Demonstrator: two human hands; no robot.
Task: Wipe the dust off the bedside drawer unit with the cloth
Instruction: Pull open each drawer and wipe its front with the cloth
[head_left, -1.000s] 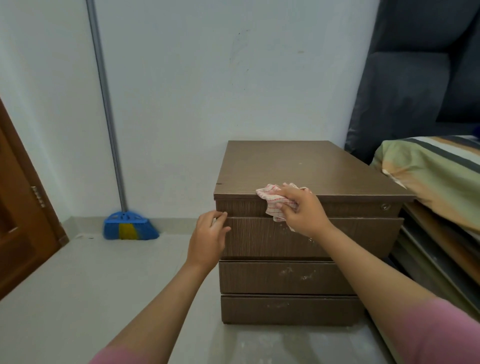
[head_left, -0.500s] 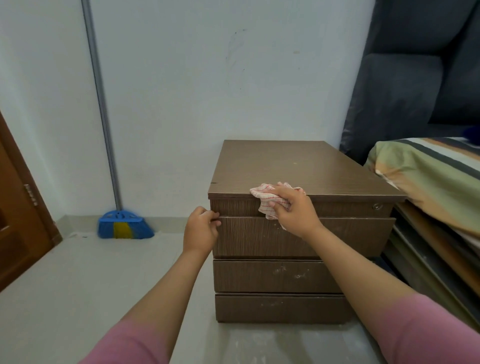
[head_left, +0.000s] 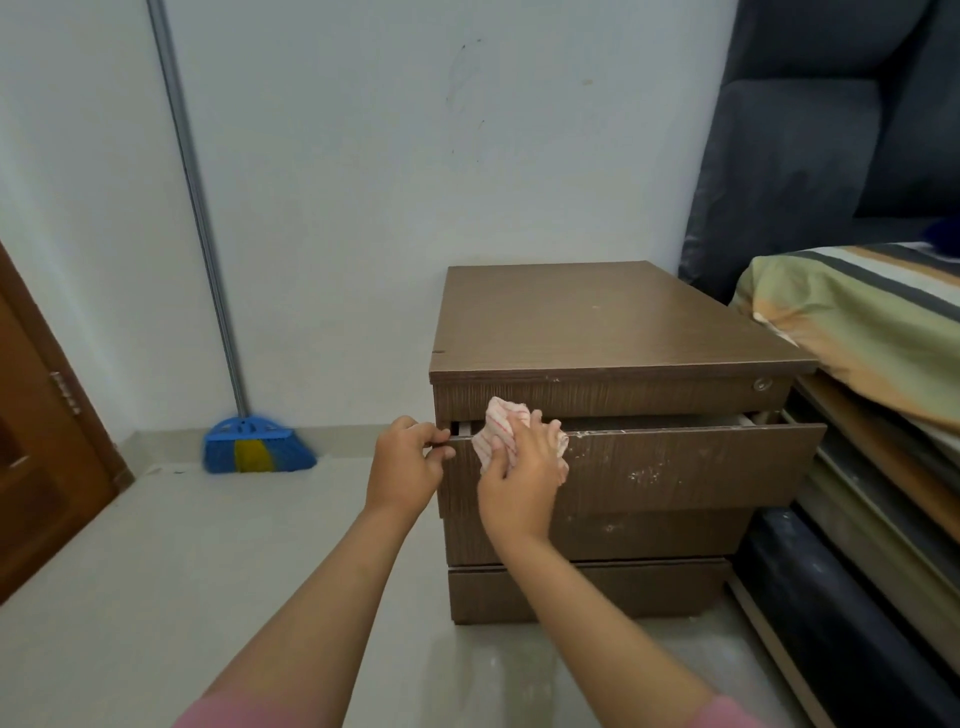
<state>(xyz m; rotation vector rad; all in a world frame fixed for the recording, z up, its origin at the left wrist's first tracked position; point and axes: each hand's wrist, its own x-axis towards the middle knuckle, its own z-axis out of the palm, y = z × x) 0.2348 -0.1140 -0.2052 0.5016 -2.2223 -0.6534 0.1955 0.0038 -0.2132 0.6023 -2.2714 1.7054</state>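
Broom (head_left: 258, 443) leans on the wall far left, well clear of the work.

Left hand (head_left: 405, 465) pinches the left end of the top drawer (head_left: 675, 467) front, fingers curled over its upper edge. That drawer is out partway, with a gap visible under the fixed top panel.

Right hand (head_left: 519, 478) just beside it holds the cloth (head_left: 501, 428), bunched and pressed against the drawer front at its top lip, fingers wrapped over it.

Drawer unit (head_left: 597, 322) sits straight ahead, between the hands and the wall, bed (head_left: 857, 322) touching or nearly touching its right side.

Key geometry: the drawer's top edge runs left-right, long axis across the view. The cloth sits near the left end, so nearly all of the unwiped lip lies to the right of the right hand. White specks show on the front face to the right too. My read: next stroke runs rightward along the lip, right hand doing it, left hand holding the drawer steady. Watch the bed-side end, where clearance looks tight.
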